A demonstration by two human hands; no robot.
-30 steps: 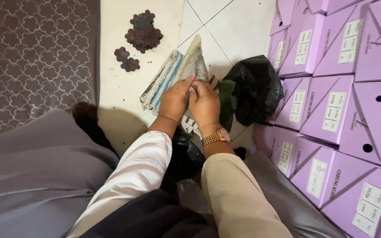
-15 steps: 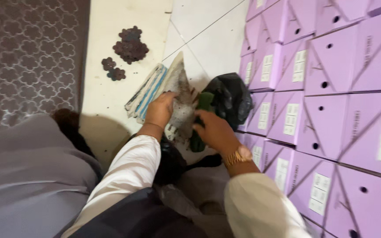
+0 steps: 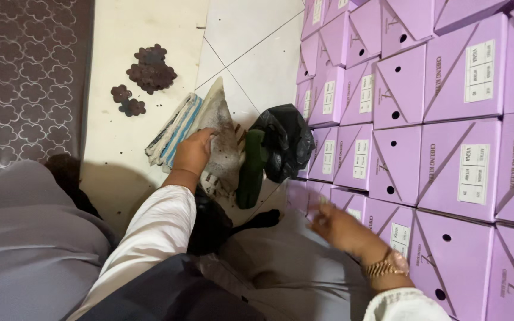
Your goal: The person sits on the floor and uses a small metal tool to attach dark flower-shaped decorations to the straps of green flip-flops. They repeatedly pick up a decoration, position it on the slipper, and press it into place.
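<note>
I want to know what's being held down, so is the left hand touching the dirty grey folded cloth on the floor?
Touching. The head view shows the left hand resting palm-down on the dirty grey folded cloth, with no gap visible between them.

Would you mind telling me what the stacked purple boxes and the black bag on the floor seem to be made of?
The purple boxes look like matte cardboard: flat panels, crisp folded edges, punched round holes and paper labels. The black bag looks like thin glossy plastic film, since it is crumpled with soft shiny highlights, though a coated fabric cannot be ruled out.
</note>
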